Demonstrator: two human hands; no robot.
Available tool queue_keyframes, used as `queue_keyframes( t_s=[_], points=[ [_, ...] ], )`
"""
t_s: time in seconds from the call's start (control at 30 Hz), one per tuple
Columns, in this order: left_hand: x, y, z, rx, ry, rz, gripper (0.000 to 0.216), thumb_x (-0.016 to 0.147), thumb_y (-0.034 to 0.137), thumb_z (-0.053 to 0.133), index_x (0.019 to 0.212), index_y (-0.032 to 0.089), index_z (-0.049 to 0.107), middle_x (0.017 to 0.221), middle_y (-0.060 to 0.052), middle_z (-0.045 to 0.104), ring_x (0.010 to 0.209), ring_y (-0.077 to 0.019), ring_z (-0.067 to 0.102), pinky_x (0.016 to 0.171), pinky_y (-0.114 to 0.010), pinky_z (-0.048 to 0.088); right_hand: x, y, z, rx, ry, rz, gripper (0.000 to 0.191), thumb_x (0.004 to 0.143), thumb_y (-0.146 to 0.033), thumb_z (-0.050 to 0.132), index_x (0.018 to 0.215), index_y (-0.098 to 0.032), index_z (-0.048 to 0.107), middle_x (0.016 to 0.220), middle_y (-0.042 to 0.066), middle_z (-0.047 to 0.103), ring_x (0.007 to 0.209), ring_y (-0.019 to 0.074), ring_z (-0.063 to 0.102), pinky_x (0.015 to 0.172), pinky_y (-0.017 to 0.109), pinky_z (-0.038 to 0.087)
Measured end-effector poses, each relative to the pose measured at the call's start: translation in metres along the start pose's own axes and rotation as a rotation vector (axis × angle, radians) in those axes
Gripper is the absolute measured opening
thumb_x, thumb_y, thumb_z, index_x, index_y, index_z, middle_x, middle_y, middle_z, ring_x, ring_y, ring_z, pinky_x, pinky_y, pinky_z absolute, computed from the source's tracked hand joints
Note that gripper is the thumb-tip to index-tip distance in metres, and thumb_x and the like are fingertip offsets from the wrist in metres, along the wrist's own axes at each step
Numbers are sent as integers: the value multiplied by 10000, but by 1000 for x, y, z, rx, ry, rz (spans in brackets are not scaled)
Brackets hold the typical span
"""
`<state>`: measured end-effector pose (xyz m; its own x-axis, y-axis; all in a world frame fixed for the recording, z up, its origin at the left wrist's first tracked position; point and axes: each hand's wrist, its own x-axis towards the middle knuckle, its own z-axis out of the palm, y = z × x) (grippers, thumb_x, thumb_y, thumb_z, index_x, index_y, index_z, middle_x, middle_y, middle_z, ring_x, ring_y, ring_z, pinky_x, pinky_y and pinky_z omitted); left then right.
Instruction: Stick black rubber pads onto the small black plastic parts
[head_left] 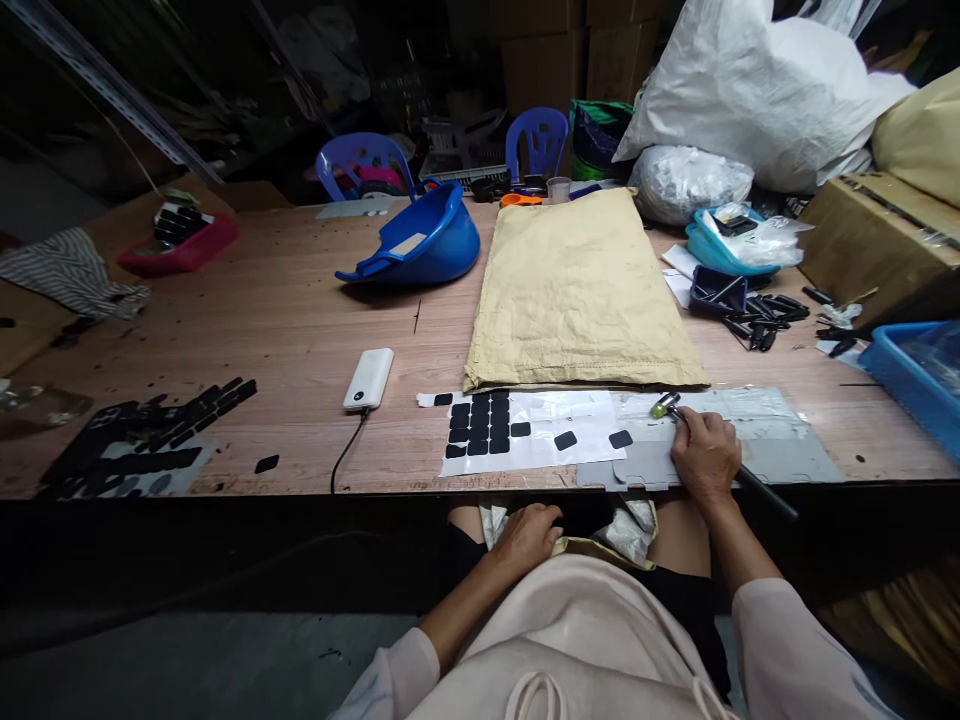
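Note:
My right hand [705,452] rests at the table's near edge, closed round a thin black-handled tool [765,492] whose yellow-green and metal head [664,405] lies on a grey sheet [780,455]. My left hand [527,535] is down on my lap below the table edge, fingers curled on a bag of small pieces [626,530]; what it holds is hidden. A white backing sheet [559,430] with several black rounded pads [480,425] lies just left of my right hand.
A tan sack [577,290] lies flat behind the sheets. A white power bank [369,378] with a cable, a blue basin [420,245], loose black pads [150,430] at left, a blue tray [911,375], a cardboard box [870,240] and white bags [757,90] stand around.

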<state>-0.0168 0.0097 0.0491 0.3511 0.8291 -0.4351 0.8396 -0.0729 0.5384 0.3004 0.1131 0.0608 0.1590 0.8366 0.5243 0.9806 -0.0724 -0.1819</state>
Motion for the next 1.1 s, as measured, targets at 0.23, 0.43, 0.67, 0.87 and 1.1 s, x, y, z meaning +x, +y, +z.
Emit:
queue_keyframes(
  t_s=[0.23,0.43,0.67,0.87,1.1],
  points=[
    [53,61,-79,-183,289,306,242,996,298,611,1141,227,791,1093,-56,806,950,-218,741,877,-319,565,0,0,0,19,0,11,269,953,-266,569,1143,-204,749,953,95,609,857,213,417,721,353,257],
    [140,88,-128,122,420,179,231,1028,248,548,1051,214,775,1068,-94,760,1025,-263,706,854,-336,550,0,0,-2,18,16,-20,251,969,-267,570,1130,-204,751,951,87,626,846,208,440,722,348,269],
    [169,93,-145,109,517,206,299,1036,216,497,1252,252,699,1014,-80,729,955,-250,680,841,-329,533,-3,0,-2,-8,22,-38,246,982,-255,561,1135,-206,747,945,80,638,832,205,439,722,349,267],
    [194,110,-164,63,612,217,404,998,228,579,1400,234,630,1222,-119,661,1142,-285,636,967,-346,525,-4,0,-3,-16,38,-45,243,986,-254,576,1141,-205,756,947,77,658,829,205,457,724,352,284],
    [201,135,-160,170,415,-92,259,964,280,585,1111,194,780,1139,-156,749,1116,-314,706,936,-375,555,-6,-1,-4,-8,-2,-14,261,969,-237,583,1174,-215,743,960,74,638,859,212,465,737,343,284]
  ],
)
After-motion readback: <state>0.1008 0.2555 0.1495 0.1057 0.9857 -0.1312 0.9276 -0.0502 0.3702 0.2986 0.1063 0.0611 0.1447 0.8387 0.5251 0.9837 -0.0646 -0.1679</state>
